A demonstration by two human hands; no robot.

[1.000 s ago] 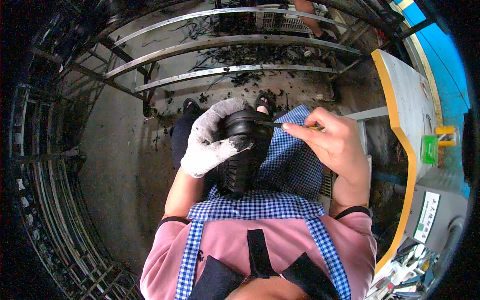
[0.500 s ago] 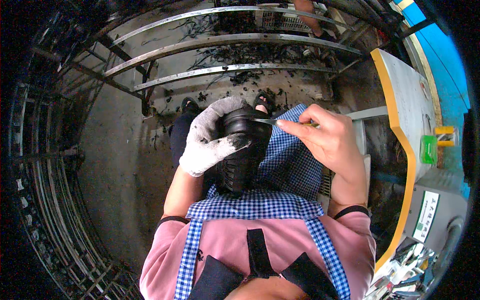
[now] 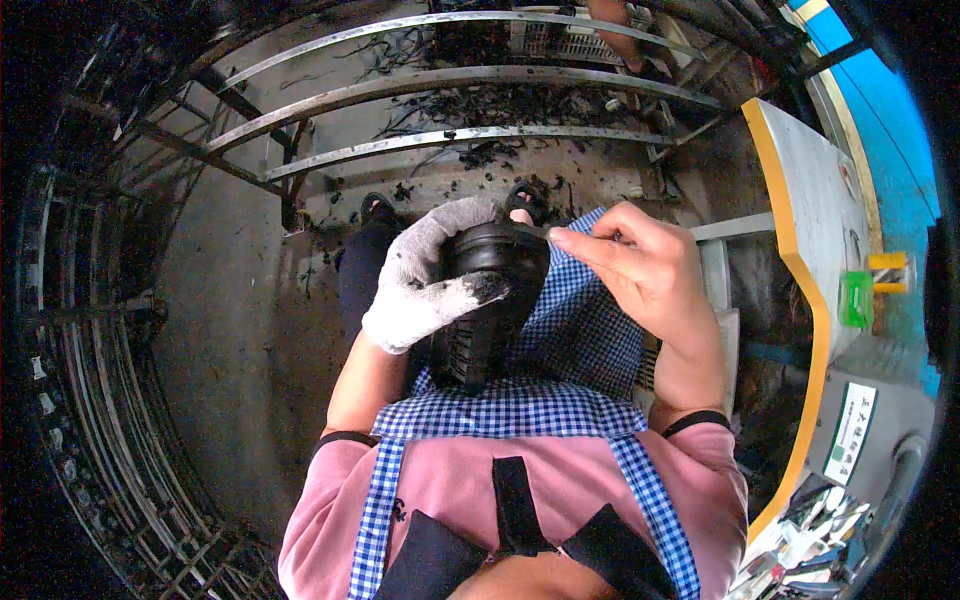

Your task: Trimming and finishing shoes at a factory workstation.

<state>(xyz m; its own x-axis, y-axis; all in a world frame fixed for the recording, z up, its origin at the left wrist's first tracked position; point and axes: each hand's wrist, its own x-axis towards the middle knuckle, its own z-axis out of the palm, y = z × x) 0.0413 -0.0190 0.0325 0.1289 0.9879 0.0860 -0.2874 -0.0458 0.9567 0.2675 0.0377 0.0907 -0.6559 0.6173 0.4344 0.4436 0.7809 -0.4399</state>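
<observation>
Gloved left hand (image 3: 412, 285) clamped on a black boot-like piece (image 3: 497, 256); bare right hand (image 3: 645, 265) at its rim.

The left hand wraps the piece's left side and is the nearer one; the piece sits just beyond the apron (image 3: 510, 412), its long axis running from the rounded far end back toward the wearer. Just right of it, the right hand's thumb and forefinger are together, apparently on something slim, hidden by the fingers. The piece's underside is out of sight, its near end too dark to read.
</observation>
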